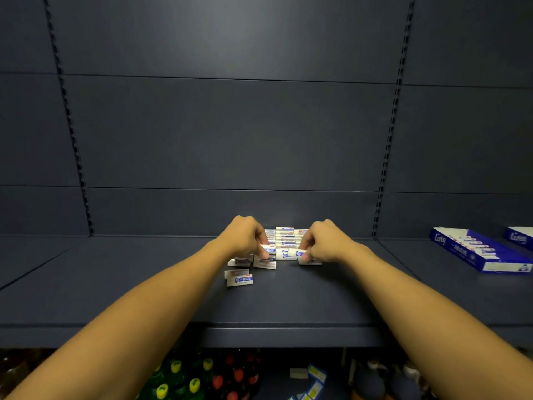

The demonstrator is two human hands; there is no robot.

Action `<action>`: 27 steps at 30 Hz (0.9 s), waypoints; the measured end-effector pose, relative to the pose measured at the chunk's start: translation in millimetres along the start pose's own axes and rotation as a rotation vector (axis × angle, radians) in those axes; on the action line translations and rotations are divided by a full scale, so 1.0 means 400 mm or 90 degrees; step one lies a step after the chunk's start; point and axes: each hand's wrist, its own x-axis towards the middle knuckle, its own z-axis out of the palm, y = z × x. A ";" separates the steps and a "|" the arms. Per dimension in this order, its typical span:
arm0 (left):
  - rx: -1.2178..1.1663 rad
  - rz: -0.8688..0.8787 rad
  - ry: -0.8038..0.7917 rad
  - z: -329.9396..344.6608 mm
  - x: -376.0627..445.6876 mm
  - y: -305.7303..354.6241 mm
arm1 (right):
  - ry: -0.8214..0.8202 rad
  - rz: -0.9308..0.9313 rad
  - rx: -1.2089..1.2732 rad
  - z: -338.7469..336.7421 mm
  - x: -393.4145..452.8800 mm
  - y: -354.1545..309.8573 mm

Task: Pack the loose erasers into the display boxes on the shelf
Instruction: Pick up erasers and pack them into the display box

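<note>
A pile of white erasers with blue sleeves [285,241] lies in rows at the back middle of the dark shelf [288,301]. My left hand [245,236] pinches one eraser [266,249] at the pile's left side. On the pile's right, my right hand [324,243] pinches another eraser [297,253]. Several loose erasers [239,277] lie in front of my left hand, and one [310,261] lies under my right hand. A blue display box [478,251] holding a row of erasers lies far right. A second blue box [519,236] is cut off by the frame's right edge.
The shelf's back wall [230,134] is dark panelling with slotted uprights [388,140]. Below the shelf's front edge stand bottles with yellow caps [176,376] and red caps [236,373], plus darker bottles [383,382] to the right.
</note>
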 end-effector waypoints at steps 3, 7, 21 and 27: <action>-0.003 0.024 -0.007 -0.002 0.003 0.018 | 0.021 0.018 -0.018 -0.018 -0.027 0.005; 0.004 0.055 -0.019 0.008 0.011 0.045 | 0.044 0.059 -0.037 -0.037 -0.080 0.020; 0.031 0.107 -0.062 0.096 0.018 0.192 | 0.088 0.203 -0.113 -0.118 -0.266 0.101; 0.039 0.104 -0.045 0.114 0.032 0.290 | 0.103 0.229 -0.139 -0.161 -0.308 0.173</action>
